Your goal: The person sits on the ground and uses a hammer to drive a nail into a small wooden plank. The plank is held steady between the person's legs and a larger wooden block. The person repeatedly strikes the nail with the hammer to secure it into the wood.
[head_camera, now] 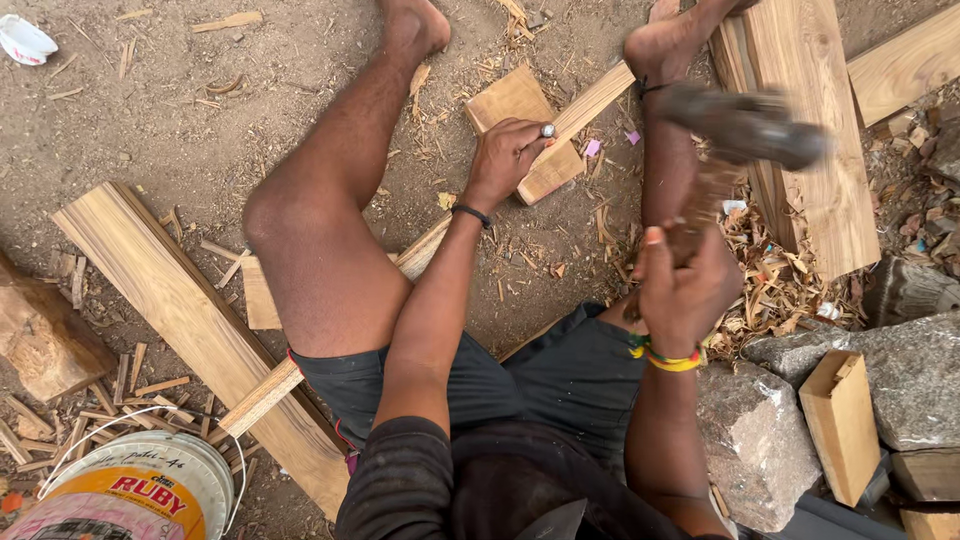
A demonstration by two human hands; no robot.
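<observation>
Left hand clamped flat on the wood block atop the long batten between the legs, right hand clenched round the raised, blurred hammer — stiff, probably head-heavy, best gripped low on the handle.

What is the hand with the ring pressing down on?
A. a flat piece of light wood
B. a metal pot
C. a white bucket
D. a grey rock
A. The left hand, with a ring on one finger, presses on a flat, squarish block of light wood that lies across a long wooden strip on the dirt ground, while the right hand holds a blurred, dark-headed hammer raised above.
</observation>
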